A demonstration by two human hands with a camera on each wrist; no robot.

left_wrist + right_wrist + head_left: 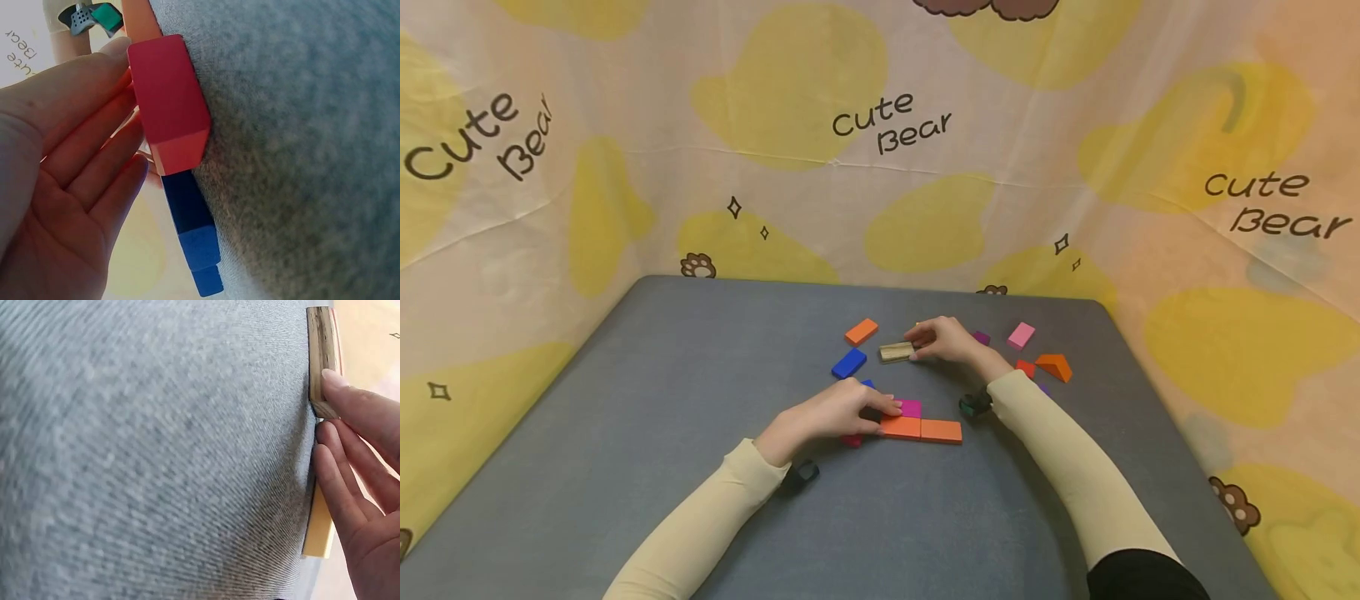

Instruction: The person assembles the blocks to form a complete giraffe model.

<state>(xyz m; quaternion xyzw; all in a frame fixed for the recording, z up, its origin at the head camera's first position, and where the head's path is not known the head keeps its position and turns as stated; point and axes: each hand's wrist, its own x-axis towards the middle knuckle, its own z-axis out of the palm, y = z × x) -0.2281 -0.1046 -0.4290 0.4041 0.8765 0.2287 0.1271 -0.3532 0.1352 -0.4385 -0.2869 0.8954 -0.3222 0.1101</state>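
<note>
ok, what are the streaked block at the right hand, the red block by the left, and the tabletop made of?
Streaked block: probably bare wood, grain-like brown lines. Red block: painted wood or plastic, can't tell; even colour, matte-looking. Tabletop: likely cloth-covered, fine ribbed weave up close.

Wearing cream now, long and close-fitting: a left sleeve (700, 525) and a matching right sleeve (1086, 467), lightly creased, ending in plain cuffs (756, 467). And there, higher up on the right, black cloth (1146, 577) with a curved edge! Carrying a small dark device (806, 472) below the left cuff, another dark unit (975, 405) below the right, and, closer in, showing grey casing (81, 20) dotted with holes, plus a green square (106, 17).
</note>
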